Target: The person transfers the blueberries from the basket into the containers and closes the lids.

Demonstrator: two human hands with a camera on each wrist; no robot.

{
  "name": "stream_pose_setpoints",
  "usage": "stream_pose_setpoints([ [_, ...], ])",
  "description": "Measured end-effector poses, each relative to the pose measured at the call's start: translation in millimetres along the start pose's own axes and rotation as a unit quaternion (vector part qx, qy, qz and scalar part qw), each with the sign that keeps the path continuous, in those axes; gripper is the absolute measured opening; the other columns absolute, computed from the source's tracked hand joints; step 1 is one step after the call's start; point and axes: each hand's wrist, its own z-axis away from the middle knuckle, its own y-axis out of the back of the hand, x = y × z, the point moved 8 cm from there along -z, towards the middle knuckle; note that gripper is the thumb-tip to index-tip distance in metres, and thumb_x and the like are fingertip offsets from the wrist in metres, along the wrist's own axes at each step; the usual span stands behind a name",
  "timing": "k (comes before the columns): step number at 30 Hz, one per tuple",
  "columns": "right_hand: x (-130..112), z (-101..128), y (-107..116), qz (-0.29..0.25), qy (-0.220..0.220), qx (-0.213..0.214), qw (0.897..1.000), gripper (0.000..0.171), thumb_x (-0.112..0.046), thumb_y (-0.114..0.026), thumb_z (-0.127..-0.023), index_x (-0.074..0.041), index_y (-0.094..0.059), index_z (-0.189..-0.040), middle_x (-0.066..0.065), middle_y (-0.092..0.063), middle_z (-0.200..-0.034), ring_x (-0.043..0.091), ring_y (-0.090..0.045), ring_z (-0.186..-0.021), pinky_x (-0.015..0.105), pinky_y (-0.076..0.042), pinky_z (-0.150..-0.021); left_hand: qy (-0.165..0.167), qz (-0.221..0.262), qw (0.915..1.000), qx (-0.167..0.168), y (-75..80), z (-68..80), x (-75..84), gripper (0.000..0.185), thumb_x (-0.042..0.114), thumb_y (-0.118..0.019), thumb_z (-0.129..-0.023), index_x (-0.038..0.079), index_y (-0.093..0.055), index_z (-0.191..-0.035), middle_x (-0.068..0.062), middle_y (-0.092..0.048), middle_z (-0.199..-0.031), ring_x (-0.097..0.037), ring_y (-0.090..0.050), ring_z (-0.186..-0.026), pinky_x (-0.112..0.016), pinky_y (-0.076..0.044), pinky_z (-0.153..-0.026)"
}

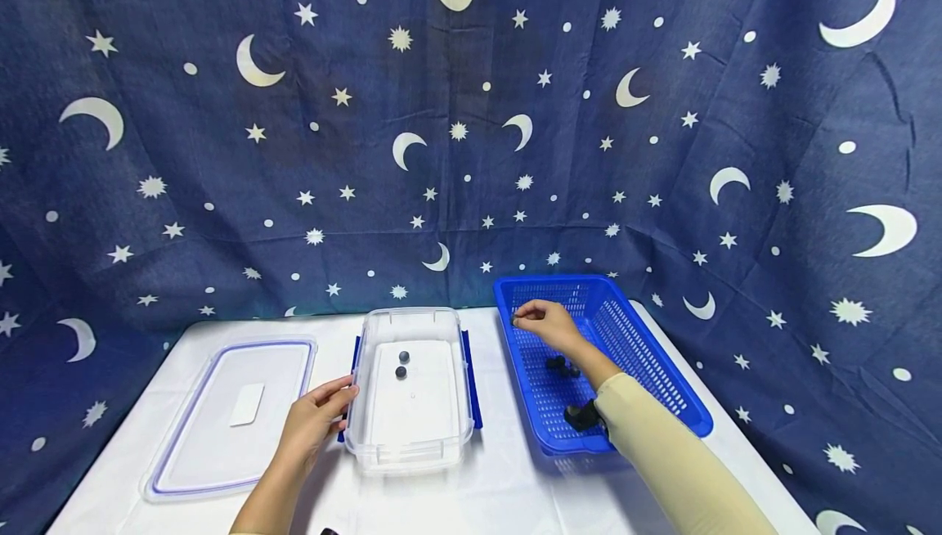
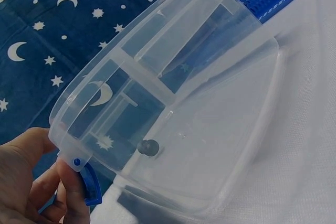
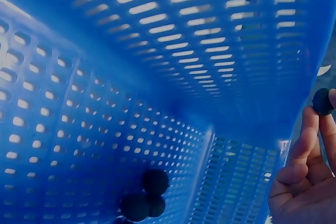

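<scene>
A clear plastic food container with blue side latches stands on the table, two small dark balls on its bottom. My left hand grips its left rim, the thumb on top and fingers by the blue latch. Over the left wall of a blue perforated basket, my right hand pinches another small dark ball between thumb and fingertips. Inside the basket lie several more dark balls, clustered on its floor.
The container's lid, clear with a blue-violet seal, lies flat at the left, bearing a white label. White cloth covers the table. Behind it hangs a dark blue curtain with moons and stars.
</scene>
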Motion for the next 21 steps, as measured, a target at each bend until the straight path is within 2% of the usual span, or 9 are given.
stream_pose_setpoints([
  [8,-15.5,3.9,-3.7,0.012,0.014,-0.007,1.0,0.018,-0.016,-0.072,-0.089,-0.005,-0.072,-0.103,0.007,-0.071,-0.095,0.016,-0.064,-0.086,0.033,-0.055,-0.079,0.0,-0.004,1.0,0.0,0.2,-0.4,-0.1,0.052,0.028,-0.071,-0.091,0.002,-0.058,-0.134,0.011,-0.064,-0.09,-0.003,-0.057,-0.082,-0.014,-0.054,-0.063],
  [21,-39.8,3.7,-21.2,-0.045,0.022,-0.034,0.998,0.018,-0.012,-0.072,-0.088,-0.003,-0.071,-0.104,0.007,-0.072,-0.093,0.014,-0.065,-0.082,0.031,-0.057,-0.075,0.001,-0.009,1.0,-0.002,0.2,0.6,1.3,0.054,0.03,-0.072,-0.091,0.003,-0.058,-0.135,0.009,-0.062,-0.091,-0.003,-0.056,-0.083,-0.016,-0.055,-0.065],
])
